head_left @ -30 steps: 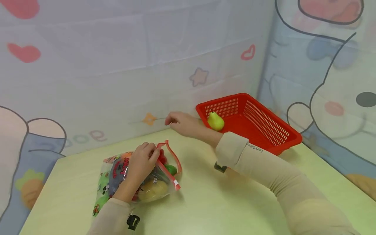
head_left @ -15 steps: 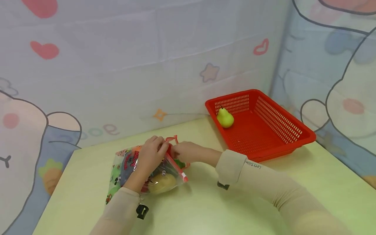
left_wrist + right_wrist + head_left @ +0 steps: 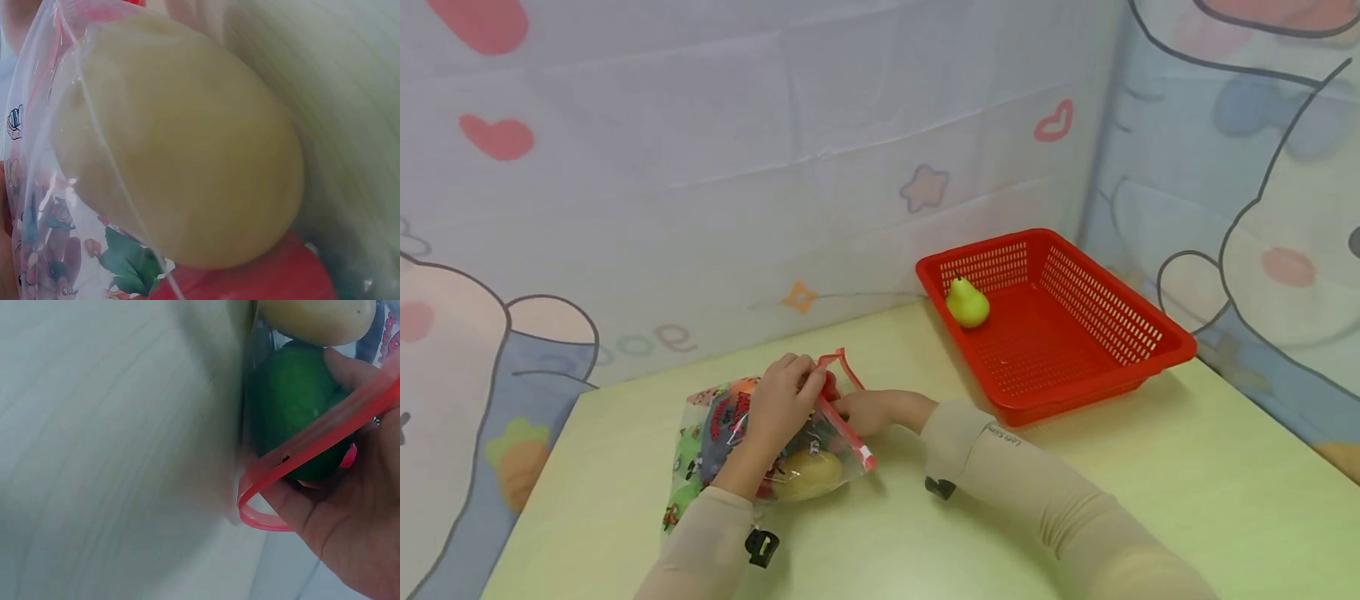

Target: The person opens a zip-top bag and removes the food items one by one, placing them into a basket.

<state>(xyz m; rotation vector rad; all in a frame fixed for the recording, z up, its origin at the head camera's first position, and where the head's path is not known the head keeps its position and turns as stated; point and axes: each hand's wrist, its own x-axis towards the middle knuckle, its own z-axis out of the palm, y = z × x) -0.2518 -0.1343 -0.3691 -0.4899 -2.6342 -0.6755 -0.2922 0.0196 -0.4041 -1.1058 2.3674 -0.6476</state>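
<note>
A clear zip bag [image 3: 730, 425] with a cartoon print and a red zip lies on the table, its mouth facing right. My left hand [image 3: 782, 404] grips the bag's upper edge by the mouth. Inside the mouth, my right hand [image 3: 868, 411] has its thumb and fingers curled round a green bell pepper [image 3: 294, 406]; the red zip strip [image 3: 337, 428] crosses in front of it. A potato [image 3: 187, 137] sits in the bag beside the pepper, seen through the plastic. Something red [image 3: 250, 275] lies against the potato, mostly hidden.
A red plastic basket [image 3: 1093, 392] stands at the back right, with a green pear [image 3: 967, 304] at its left side. A printed cloth [image 3: 685, 167] hangs behind the pale table [image 3: 970, 550] and along its right side.
My right hand has moved down and left from beside the basket into the bag's mouth, taking hold of the green bell pepper. My left hand keeps its grip on the bag. The head view shifts.
</note>
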